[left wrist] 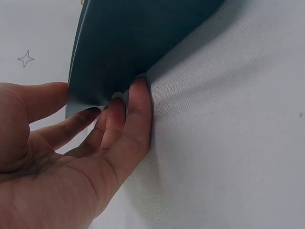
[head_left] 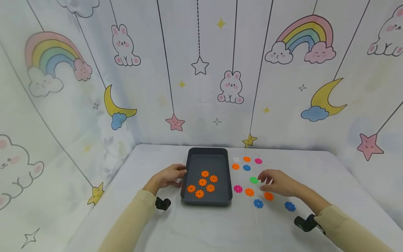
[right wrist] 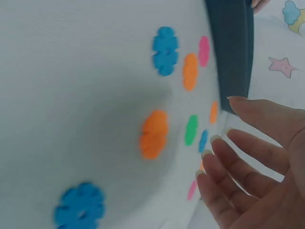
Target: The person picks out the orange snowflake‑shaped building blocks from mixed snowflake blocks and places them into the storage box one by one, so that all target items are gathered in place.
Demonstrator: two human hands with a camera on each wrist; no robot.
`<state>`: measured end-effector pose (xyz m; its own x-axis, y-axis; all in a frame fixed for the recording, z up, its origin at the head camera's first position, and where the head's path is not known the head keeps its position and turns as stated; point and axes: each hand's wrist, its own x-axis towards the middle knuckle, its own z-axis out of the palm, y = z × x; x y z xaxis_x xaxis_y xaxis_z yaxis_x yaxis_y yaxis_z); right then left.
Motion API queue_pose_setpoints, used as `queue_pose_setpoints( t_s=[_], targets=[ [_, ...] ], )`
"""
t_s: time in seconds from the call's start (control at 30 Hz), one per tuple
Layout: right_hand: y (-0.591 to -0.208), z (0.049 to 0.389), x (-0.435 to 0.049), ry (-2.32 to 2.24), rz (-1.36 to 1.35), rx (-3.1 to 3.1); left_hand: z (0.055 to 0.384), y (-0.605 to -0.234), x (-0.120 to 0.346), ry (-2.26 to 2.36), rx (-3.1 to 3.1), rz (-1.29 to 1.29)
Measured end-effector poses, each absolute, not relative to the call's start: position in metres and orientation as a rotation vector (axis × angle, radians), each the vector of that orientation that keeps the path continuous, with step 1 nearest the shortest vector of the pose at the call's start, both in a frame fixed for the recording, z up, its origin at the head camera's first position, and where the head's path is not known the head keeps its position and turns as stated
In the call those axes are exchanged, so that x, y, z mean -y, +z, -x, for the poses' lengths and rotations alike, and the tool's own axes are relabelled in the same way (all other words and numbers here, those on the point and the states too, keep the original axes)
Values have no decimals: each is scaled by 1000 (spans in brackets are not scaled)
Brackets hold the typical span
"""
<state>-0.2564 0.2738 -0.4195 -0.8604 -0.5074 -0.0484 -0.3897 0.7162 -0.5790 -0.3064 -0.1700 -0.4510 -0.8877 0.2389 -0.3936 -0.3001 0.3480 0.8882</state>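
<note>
My left hand (head_left: 171,175) is at the left side of a dark grey rectangular tray (head_left: 204,162). In the left wrist view, the thumb meets the tray's edge and the curled fingers (left wrist: 138,102) hold its outer wall low down. Several orange flower-shaped discs (head_left: 202,182) with notched edges lie inside, toward the near end. Right of the tray, my right hand (head_left: 278,182) hovers over the table, fingers loosely bent and holding nothing. Closest to it are a green disc (head_left: 253,180) by the fingertips and an orange disc (head_left: 269,196) below the palm.
More flower discs lie scattered right of the tray: a pink disc (head_left: 238,189), an orange disc (head_left: 249,192), blue discs (head_left: 258,203) and a white disc (head_left: 235,159) among them. A white cloth covers the table (head_left: 201,227). Behind hangs a printed curtain (head_left: 201,105).
</note>
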Motion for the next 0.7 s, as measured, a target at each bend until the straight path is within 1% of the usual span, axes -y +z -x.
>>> queue_pose_setpoints(
  t_s=[0.33,0.7],
  targets=[
    [-443,241,-304,-899,670,-2699,307,-452,170,1557,-2156,31],
    [-452,236,-308,-961,610,-2678,307,-453,171,1574,-2151,1]
  ],
)
